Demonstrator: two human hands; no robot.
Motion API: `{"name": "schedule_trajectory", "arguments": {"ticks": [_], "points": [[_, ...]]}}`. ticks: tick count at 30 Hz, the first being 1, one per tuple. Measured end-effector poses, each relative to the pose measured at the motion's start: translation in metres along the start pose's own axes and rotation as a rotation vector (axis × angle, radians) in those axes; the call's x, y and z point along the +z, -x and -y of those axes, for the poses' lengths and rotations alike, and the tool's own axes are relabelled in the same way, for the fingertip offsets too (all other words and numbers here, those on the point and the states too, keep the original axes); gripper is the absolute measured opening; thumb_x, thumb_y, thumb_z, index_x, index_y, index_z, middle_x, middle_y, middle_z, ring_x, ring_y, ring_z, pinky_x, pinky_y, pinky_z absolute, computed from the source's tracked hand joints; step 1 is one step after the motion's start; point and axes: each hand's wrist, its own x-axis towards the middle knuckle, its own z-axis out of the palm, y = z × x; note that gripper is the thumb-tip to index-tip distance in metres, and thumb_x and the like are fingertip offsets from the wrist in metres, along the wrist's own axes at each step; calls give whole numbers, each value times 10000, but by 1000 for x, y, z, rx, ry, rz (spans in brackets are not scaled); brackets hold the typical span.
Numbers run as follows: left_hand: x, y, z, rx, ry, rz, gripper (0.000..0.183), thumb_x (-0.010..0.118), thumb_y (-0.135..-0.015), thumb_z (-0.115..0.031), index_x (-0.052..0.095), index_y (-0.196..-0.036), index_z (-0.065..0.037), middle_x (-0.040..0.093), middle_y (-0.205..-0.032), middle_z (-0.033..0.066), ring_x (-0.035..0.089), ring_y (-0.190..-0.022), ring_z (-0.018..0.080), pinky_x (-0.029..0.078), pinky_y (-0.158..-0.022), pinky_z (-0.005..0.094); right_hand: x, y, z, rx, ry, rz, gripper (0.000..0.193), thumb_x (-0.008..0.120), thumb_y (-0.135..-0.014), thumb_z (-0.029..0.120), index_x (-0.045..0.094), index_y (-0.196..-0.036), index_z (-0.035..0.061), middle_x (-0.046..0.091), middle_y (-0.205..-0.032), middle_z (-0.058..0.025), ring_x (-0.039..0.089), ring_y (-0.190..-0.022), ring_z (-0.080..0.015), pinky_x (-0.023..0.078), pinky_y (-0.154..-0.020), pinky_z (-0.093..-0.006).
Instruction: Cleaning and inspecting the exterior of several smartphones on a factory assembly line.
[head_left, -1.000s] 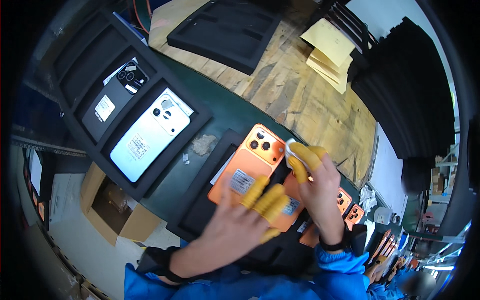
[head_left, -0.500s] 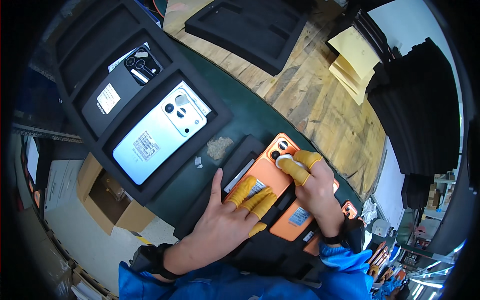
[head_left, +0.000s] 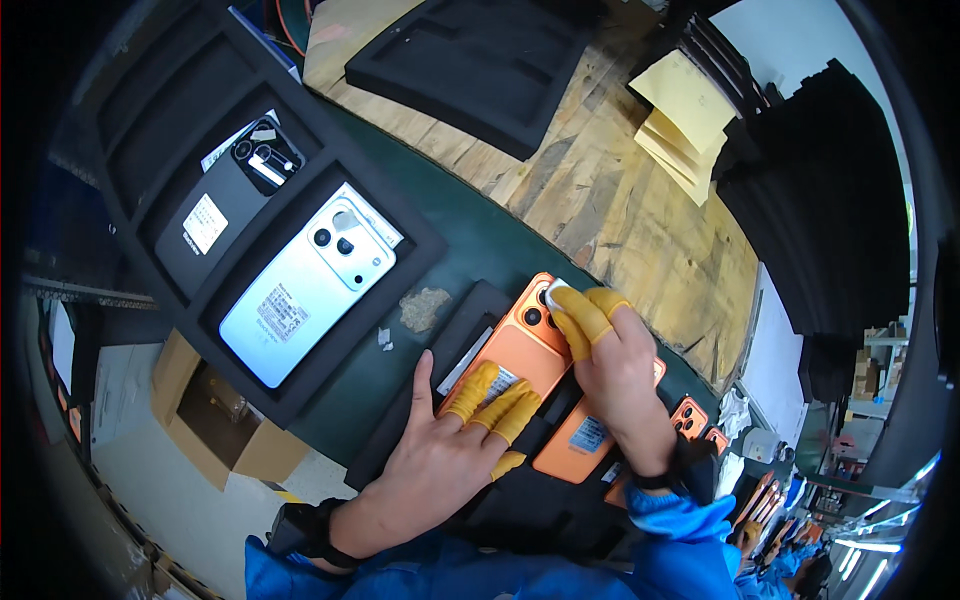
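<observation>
Nearest, the left hand lies flat, fingers spread, steadying the orange phone in its black foam tray, while the right hand pinches a small white pad at the lenses; wiping seems underway. Farther off, a silver phone sits in another tray.

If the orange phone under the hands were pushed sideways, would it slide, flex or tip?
The orange phone looks like a stiff flat slab, so it probably would not flex or tip. Its smooth back seems slippery, yet the black foam tray around it likely blocks sliding. The left hand presses it down while the right hand works at the camera end.
</observation>
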Motion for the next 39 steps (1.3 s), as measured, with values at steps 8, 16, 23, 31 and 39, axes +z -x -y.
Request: {"name": "schedule_trajectory", "arguments": {"ticks": [8,16,23,31,39], "points": [[5,2,4,12,19,-7,342,596,-796,-265,639,-1067,-62,464,-531,28,543,-546,161,138,-1013,687,1,30,16,176,249,-23,329,681,-690,22,599,-1007,-17,537,-820,-128,523,-627,-262,453,-550,-336],[2,2,3,28,-63,17,407,620,-794,-372,638,-1082,-85,589,-623,53,606,-650,161,83,-1030,676,-2,22,22,182,66,-79,319,700,-718,39,625,-1028,28,564,-818,-118,565,-680,-249,476,-574,-330],[2,0,2,36,-12,10,375,602,-794,-285,629,-1105,-76,494,-549,33,556,-557,163,146,-1009,688,14,-10,4,14,-43,-25,384,646,-582,-38,629,-964,-3,528,-789,-121,525,-672,-279,466,-596,-364],[1,-1,1,-8,-28,21,398,638,-784,-366,639,-1068,-87,641,-736,53,634,-799,189,89,-1024,678,5,4,6,-181,-76,208,380,611,-626,66,634,-995,-19,533,-813,-88,508,-706,-254,454,-689,-345],[-6,-4,-3,-46,-16,154,435,636,-793,-370,619,-1115,-79,664,-863,64,576,-1077,250,64,-1013,687,-15,25,-1,-9,-145,86,501,619,-587,-16,619,-1086,30,560,-882,-109,549,-749,-269,478,-666,-335]]}}
